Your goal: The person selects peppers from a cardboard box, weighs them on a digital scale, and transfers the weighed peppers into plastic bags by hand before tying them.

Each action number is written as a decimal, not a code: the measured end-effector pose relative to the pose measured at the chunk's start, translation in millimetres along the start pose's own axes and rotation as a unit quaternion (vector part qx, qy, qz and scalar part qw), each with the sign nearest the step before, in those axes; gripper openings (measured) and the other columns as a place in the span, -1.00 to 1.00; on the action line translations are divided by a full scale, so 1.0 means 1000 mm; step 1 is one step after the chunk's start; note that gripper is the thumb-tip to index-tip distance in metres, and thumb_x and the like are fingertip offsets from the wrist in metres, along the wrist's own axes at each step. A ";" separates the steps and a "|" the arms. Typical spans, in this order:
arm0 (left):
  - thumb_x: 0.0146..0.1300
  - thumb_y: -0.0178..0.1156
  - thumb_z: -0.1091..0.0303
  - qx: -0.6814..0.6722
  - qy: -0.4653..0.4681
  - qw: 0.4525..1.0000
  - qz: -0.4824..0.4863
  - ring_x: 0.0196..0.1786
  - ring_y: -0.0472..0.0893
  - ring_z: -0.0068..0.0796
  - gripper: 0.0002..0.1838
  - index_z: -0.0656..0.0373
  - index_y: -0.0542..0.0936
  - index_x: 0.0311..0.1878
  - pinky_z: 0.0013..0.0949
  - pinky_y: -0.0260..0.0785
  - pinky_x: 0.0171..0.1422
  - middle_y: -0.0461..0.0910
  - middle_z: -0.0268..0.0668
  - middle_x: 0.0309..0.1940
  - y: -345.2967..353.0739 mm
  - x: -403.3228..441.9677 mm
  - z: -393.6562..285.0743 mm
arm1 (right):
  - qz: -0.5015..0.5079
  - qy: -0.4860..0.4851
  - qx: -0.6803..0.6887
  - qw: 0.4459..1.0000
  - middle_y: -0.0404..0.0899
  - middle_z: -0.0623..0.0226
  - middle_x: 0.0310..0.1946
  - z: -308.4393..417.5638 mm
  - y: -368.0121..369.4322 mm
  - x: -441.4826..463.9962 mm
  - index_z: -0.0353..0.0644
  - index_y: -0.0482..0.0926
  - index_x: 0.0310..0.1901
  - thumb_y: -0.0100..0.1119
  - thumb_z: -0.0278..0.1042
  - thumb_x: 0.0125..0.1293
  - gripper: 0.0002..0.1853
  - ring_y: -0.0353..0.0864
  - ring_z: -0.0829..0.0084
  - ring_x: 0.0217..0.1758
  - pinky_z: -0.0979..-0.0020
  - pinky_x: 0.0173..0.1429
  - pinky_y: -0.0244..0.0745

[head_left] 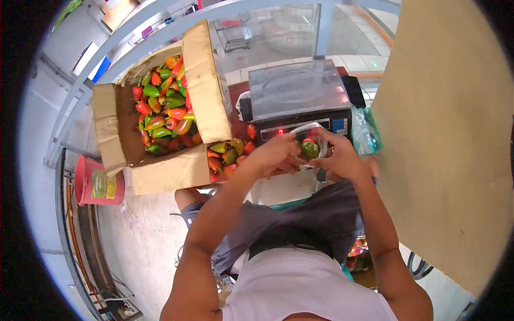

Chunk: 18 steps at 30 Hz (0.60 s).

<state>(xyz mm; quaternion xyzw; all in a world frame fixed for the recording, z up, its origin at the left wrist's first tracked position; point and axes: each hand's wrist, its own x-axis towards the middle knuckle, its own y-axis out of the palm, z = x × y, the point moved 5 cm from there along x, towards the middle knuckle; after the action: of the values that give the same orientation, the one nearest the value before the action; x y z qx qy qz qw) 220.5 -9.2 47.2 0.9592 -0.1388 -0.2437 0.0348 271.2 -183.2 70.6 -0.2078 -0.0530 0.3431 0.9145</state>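
Has peppers [160, 107] heaped in a cardboard box [206, 91], with loose peppers [230, 156] beside it; grips a plastic bag [309, 127] with the left hand [277, 152] — pepper [310, 149] inside, before the scale [297, 91] — and with the right hand [345, 155].

A pale painted railing [323, 32] stands beyond both hands. Past it lies a floor area with a wire rack [233, 37], forward of the left hand [274, 154]. A light wall [40, 112] stands far left of that hand; pipes [71, 222] run at its base, beside the pale floor [144, 241]. A large tan panel [450, 134] occupies the area right of the right hand [345, 156]. Lighting is bright.
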 end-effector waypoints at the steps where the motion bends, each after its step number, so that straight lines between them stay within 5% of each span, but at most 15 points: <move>1: 0.32 0.21 0.33 0.152 0.057 0.986 -0.028 0.17 0.64 -0.24 -0.51 0.16 0.51 0.32 -0.16 0.55 0.16 0.59 -0.18 0.19 -0.008 -0.003 -0.011 | -0.008 -0.019 0.013 1.000 0.62 0.31 0.07 -0.005 0.003 0.004 -0.29 0.38 0.41 0.56 -0.61 -0.08 -0.08 0.56 0.57 -0.12 0.47 -0.06 0.59; 5: 0.22 0.25 0.41 0.577 0.258 0.762 -0.139 0.05 0.65 -0.07 -0.77 0.16 0.68 -0.05 -0.08 0.56 0.12 0.61 -0.04 0.00 -0.016 -0.018 -0.009 | 0.034 -0.055 0.039 0.997 0.63 0.33 0.03 0.016 0.018 0.015 -0.22 0.39 0.43 0.54 -0.65 -0.06 -0.08 0.55 0.62 -0.12 0.47 -0.07 0.59; 8: 0.21 0.23 0.43 0.599 0.167 0.756 -0.205 0.05 0.63 0.01 -0.88 0.15 0.71 -0.23 -0.03 0.55 0.13 0.60 -0.03 0.05 -0.023 -0.049 -0.035 | 0.040 -0.147 0.033 0.988 0.63 0.30 0.02 0.033 0.022 0.018 -0.13 0.39 0.44 0.51 -0.68 -0.03 -0.09 0.61 0.60 -0.11 0.48 -0.07 0.60; 11: 0.21 0.22 0.43 0.604 0.257 0.706 -0.266 0.06 0.64 -0.02 -0.89 0.12 0.71 -0.25 0.00 0.56 0.09 0.60 -0.08 0.08 -0.027 -0.063 -0.032 | 0.058 0.010 0.048 0.997 0.66 0.24 0.00 0.003 0.006 0.015 -0.09 0.34 0.48 0.47 -0.71 -0.01 -0.05 0.69 0.48 -0.12 0.45 -0.05 0.62; 15: 0.21 0.22 0.46 0.464 0.315 0.787 -0.256 -0.09 0.67 0.02 -0.92 0.19 0.67 -0.28 0.01 0.55 0.00 0.66 -0.09 -0.14 -0.032 -0.069 -0.044 | -0.016 -0.195 -0.212 0.958 0.72 0.19 -0.28 0.007 -0.017 0.015 -0.20 0.71 0.01 0.47 -0.55 0.10 -0.62 0.72 0.32 -0.28 0.34 -0.14 0.61; 18: 0.16 0.28 0.59 0.492 0.278 0.810 -0.160 -0.08 0.67 -0.03 -0.84 0.25 0.66 -0.17 -0.18 0.52 0.09 0.69 -0.14 -0.17 -0.042 -0.056 -0.031 | -0.026 -0.172 -0.161 0.971 0.71 0.19 -0.33 0.015 -0.021 0.009 -0.26 0.74 -0.27 0.48 -0.48 0.13 -0.86 0.71 0.33 -0.29 0.35 -0.19 0.57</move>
<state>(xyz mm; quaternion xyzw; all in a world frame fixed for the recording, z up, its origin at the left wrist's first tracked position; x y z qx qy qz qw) 198.4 46.6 94.5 0.8835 -0.0689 0.1318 -0.4441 287.1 -185.9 92.9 -0.2883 -0.2697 0.3365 0.8549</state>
